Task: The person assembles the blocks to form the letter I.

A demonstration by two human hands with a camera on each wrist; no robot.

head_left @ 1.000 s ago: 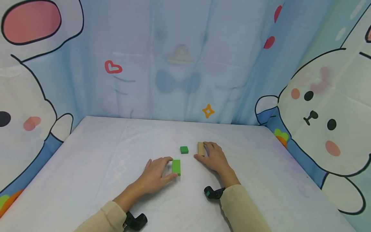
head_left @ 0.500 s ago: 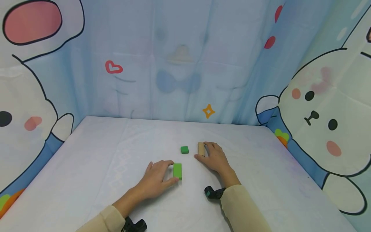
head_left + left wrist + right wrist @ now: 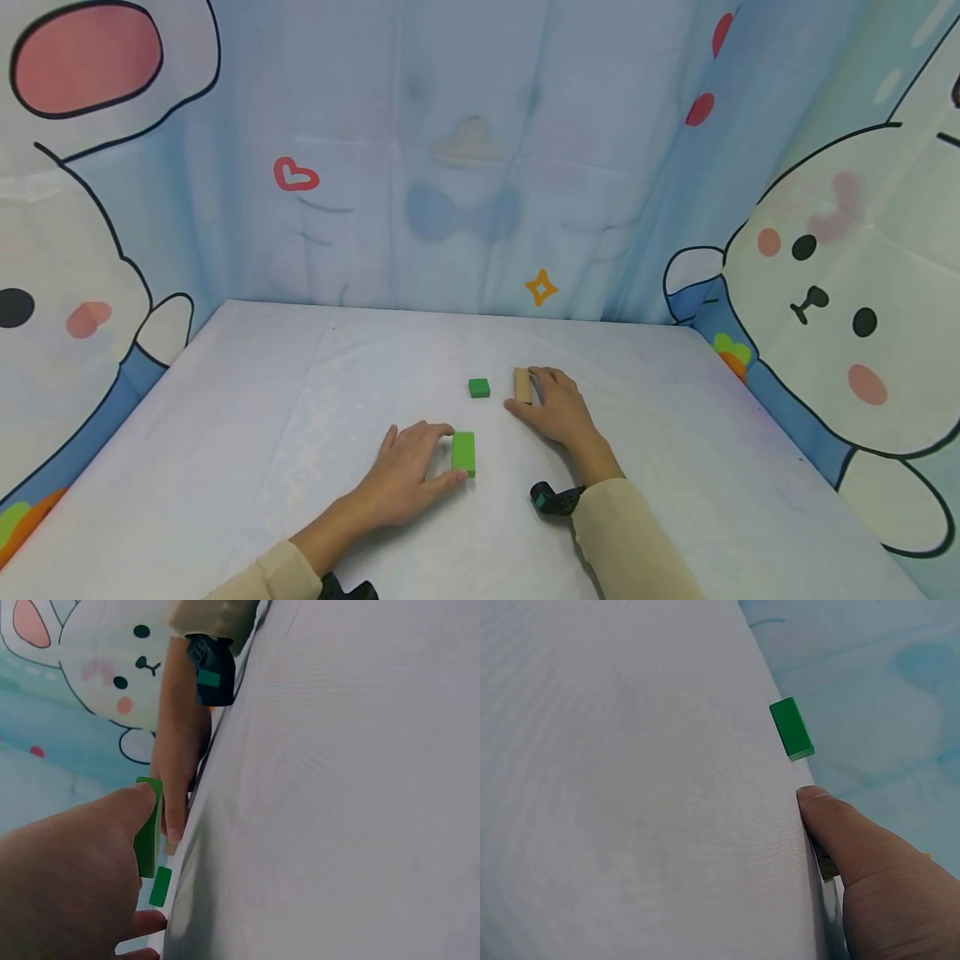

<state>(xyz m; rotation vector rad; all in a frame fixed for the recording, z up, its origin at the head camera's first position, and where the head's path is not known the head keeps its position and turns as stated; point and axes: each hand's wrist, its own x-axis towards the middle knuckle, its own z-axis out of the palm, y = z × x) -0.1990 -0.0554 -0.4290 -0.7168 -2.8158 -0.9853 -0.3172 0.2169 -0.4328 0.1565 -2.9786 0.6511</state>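
Note:
My left hand (image 3: 407, 477) pinches a light green rectangular block (image 3: 463, 452) at its two ends, index finger at the far end and thumb at the near one. In the left wrist view this block (image 3: 149, 832) shows beside the thumb. My right hand (image 3: 557, 410) holds a plain wooden block (image 3: 522, 386) by its ends; in the right wrist view the thumb (image 3: 847, 832) hides most of it. Between and beyond the hands, a small darker green block (image 3: 478, 388) lies on the table, apart from both. Whether the light green block touches the table is unclear.
A white cloth covers the table (image 3: 315, 400). Behind it hangs a light blue curtain (image 3: 345, 242) with cartoon rabbits, reaching round both sides. Each wrist carries a black camera, such as the right one (image 3: 553, 499).
My left hand has drawn the light green block toward me and slightly right, away from the darker green block. The right hand and wooden block stay essentially in place.

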